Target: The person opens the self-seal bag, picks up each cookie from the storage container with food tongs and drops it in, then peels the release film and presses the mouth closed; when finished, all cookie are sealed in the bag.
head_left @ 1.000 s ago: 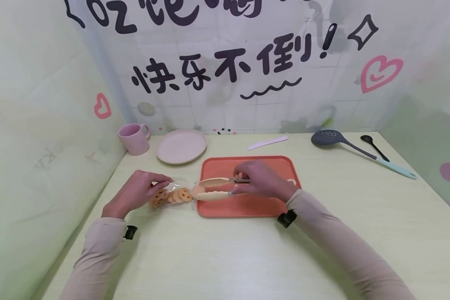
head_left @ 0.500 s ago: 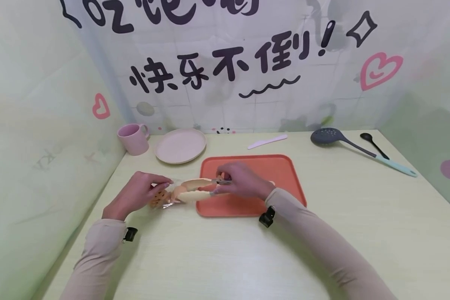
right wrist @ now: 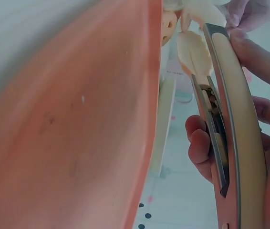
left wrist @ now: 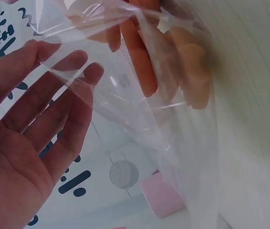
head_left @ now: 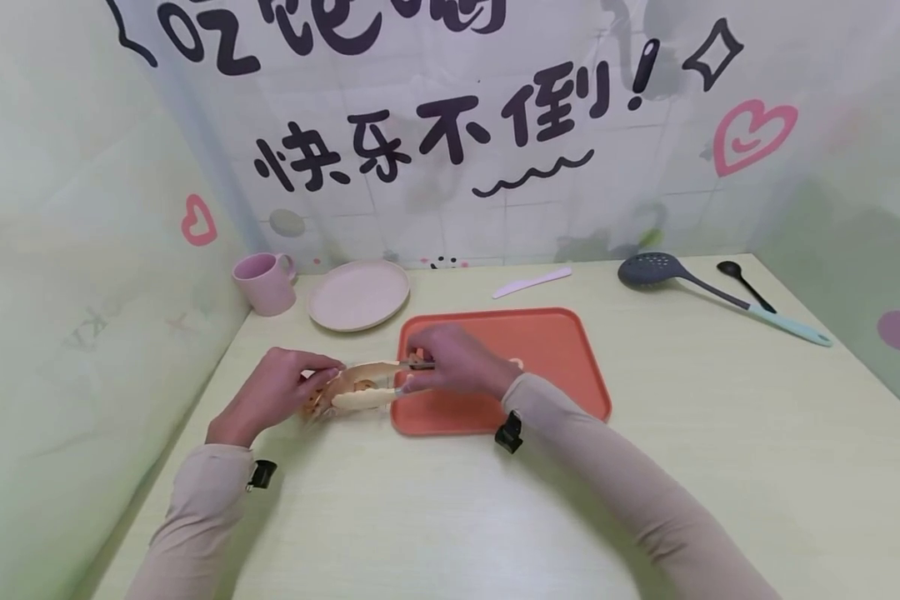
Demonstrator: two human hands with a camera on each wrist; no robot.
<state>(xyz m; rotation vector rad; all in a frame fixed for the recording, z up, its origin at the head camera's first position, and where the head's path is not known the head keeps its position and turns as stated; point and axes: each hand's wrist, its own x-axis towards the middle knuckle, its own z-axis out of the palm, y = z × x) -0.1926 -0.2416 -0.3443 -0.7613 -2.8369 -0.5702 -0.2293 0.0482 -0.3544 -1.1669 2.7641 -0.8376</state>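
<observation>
My left hand pinches the edge of a clear plastic bag between thumb and fingers, left of the tray. Round cookies with dark marks lie in and around the bag; the tongs partly cover them. My right hand grips a pair of tongs with metal-edged handles and cream scalloped ends, above the left part of an orange-red tray. The tong ends stand apart at the bag, near my left fingertips. Whether they touch a cookie is hard to see.
Along the back stand a pink mug and a pink plate. A lilac plastic knife lies behind the tray. At the right lie a slotted spoon and a small black spoon.
My right hand has moved left with the tongs, whose ends went from the tray's left edge to the cookie bag. My left hand keeps its pinch and has hardly moved.
</observation>
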